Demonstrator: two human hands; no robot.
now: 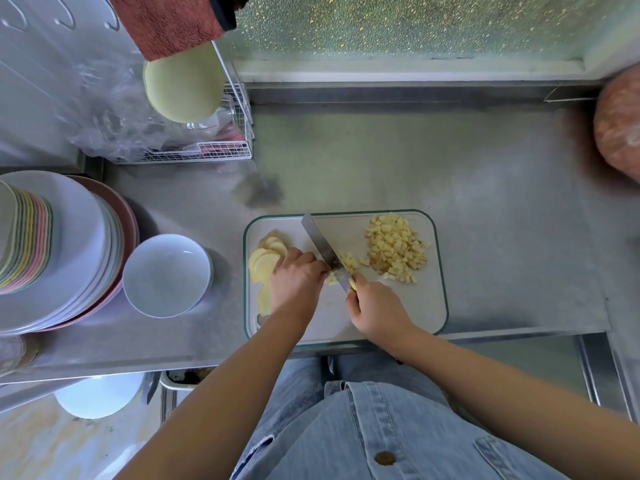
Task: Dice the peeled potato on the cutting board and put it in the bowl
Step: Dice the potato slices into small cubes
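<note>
A white cutting board point(408, 306) with a green rim lies on the steel counter. A pile of diced potato point(394, 249) sits at its far right. Flat potato slices point(265, 263) lie along its left side. My right hand point(375, 310) grips the yellow handle of a knife point(320, 244), whose blade slants across the board's middle. My left hand point(294, 275) holds down potato strips right against the blade, with a few fresh cubes point(349, 261) on the blade's other side. The empty white bowl point(167, 274) stands left of the board.
A tall stack of plates point(55, 251) stands at the far left beside the bowl. A white wire rack point(221, 147) with plastic bags and a pale green bowl stands behind. A pinkish round object point(620, 126) sits at the right edge. The counter's front edge runs just below the board.
</note>
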